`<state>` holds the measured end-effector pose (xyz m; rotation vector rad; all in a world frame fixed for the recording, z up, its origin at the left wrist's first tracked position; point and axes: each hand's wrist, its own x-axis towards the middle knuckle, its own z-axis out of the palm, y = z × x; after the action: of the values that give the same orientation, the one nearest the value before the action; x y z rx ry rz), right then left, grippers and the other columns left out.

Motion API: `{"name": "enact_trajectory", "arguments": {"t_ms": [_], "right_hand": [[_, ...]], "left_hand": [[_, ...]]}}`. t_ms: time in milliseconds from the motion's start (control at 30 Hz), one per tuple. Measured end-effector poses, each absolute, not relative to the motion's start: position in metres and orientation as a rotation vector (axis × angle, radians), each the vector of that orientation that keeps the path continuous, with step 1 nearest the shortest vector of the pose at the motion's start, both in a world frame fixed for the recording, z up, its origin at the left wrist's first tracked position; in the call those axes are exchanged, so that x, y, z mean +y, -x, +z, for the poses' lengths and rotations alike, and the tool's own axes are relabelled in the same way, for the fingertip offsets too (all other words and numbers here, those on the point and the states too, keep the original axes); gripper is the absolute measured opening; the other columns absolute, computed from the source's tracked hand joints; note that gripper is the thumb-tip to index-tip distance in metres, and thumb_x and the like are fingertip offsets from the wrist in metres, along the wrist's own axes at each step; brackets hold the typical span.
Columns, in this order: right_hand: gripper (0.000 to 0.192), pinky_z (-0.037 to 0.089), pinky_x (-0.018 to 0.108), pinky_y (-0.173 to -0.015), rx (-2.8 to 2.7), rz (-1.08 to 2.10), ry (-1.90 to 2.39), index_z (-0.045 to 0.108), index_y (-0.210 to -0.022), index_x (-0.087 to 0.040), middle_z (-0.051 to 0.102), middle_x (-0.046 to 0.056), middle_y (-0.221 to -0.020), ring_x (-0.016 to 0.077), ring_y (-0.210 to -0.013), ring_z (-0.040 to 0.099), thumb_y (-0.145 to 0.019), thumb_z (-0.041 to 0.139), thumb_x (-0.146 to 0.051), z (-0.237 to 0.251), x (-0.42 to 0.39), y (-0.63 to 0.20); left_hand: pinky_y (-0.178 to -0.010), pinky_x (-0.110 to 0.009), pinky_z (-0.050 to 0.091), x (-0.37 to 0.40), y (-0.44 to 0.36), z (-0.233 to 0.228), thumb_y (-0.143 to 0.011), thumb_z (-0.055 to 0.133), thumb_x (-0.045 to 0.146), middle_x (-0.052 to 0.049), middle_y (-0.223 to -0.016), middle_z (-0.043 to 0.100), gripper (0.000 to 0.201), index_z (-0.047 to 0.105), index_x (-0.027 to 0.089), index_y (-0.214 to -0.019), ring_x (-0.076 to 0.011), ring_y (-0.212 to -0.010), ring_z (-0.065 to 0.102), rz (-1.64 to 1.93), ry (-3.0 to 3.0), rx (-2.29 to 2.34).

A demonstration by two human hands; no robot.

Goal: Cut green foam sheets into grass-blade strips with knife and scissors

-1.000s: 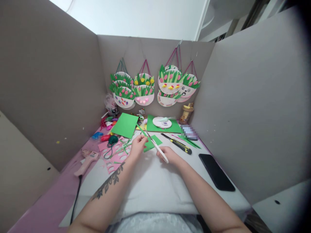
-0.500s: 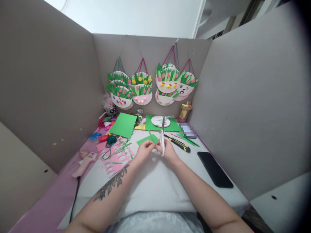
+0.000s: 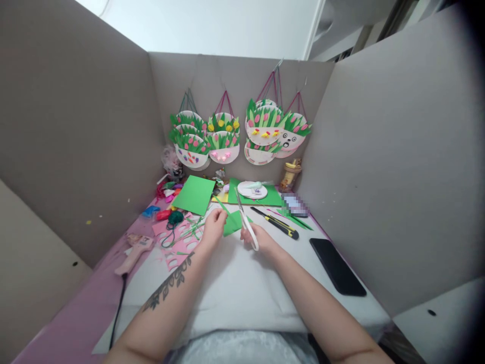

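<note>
A pixelated patch (image 3: 294, 205) blurs something on the desk (image 3: 242, 283); the right hand (image 3: 261, 241) hides the scissors' (image 3: 244, 222) handles.

A small craft booth, walled on three sides by grey cardboard panels (image 3: 76, 126); on the back panel hang finished paper-plate flower baskets (image 3: 223, 139); below them the work table (image 3: 242, 288) carries green paper sheets (image 3: 195, 194), pink cut-out scraps (image 3: 178, 247), a glue gun (image 3: 134, 253) and a utility knife (image 3: 276, 222); above the panels, a white room ceiling.
</note>
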<state>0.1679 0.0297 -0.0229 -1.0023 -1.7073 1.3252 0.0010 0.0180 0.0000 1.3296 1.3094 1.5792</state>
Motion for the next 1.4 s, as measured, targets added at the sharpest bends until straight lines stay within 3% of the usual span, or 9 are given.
{"name": "enact_trajectory", "arguments": {"t_ms": [267,900,1167,1400], "right_hand": [[0.04,0.045,0.028,-0.057,-1.851,1.679,0.998,0.054,-0.079,-0.016,0.055,0.002,-0.069,0.0138,-0.058,0.055,-0.06,0.07,-0.047,-0.01,0.016,-0.176],[0.037,0.046,0.024,-0.053,-1.885,1.776,1.017,0.053,-0.076,-0.016,0.055,-0.001,-0.065,0.0113,-0.055,0.056,-0.065,0.07,-0.047,-0.01,0.012,-0.176],[0.023,0.046,0.022,-0.05,-1.863,1.842,1.014,0.053,-0.077,-0.016,0.054,-0.002,-0.06,0.0106,-0.053,0.055,-0.063,0.066,-0.03,-0.03,0.026,-0.175],[0.024,0.047,0.022,-0.051,-1.82,1.878,0.988,0.053,-0.078,-0.016,0.055,-0.003,-0.063,0.0103,-0.055,0.055,-0.057,0.063,-0.019,-0.032,0.027,-0.175]], "left_hand": [[-0.042,-0.018,0.03,0.02,0.011,0.01,-0.075,0.053,0.033,0.004,-0.059,0.05,0.017,0.05,0.018,-0.068,-0.0074,-0.048,0.042,1.687,-1.089,1.219],[-0.042,-0.017,0.039,0.017,0.006,0.011,-0.076,0.053,0.034,0.003,-0.059,0.052,0.017,0.047,0.019,-0.071,-0.0098,-0.053,0.054,1.685,-1.124,1.206],[-0.043,-0.018,0.039,0.016,0.006,0.008,-0.077,0.05,0.03,0.004,-0.058,0.052,0.014,0.047,0.019,-0.07,-0.0095,-0.051,0.052,1.658,-1.165,1.287],[-0.042,-0.019,0.038,0.017,0.008,0.005,-0.078,0.049,0.03,0.004,-0.056,0.053,0.013,0.048,0.02,-0.07,-0.0088,-0.045,0.048,1.664,-1.19,1.361]]}}
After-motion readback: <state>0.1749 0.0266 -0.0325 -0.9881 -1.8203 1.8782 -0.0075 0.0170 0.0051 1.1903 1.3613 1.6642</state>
